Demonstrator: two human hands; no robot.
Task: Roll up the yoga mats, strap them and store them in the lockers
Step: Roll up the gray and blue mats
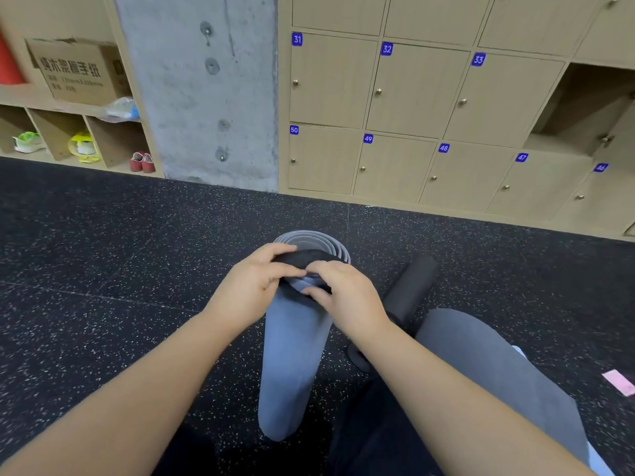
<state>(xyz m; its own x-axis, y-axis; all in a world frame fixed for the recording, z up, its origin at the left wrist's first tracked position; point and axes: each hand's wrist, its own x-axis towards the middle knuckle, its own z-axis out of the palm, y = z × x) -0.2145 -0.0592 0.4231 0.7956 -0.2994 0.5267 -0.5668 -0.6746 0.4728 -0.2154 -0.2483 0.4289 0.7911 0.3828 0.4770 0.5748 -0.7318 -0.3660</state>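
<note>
Spreading across most of the view, the black speckled floor (103,269) lies bare to the left of the hands and runs back to the wall of tan lockers (395,108), whose numbered doors are closed except for one open locker (584,108) at the upper right, partly cut off by the frame edge. A concrete pillar (206,91) stands between the lockers and the open shoe shelves (68,132) on the left, which hold a cardboard box (75,67) and several shoes. A grey rolled yoga mat (292,355) stands roughly on end in the middle, its spiral top facing the camera. Just to its right a black rolled mat (412,286) lies on the floor, its near end hidden behind the right forearm. A black strap (302,257) crosses the grey mat's top. The left hand (254,286) and right hand (343,297) sit close together at that top, both pinching the strap; how it fastens cannot be made out.
</note>
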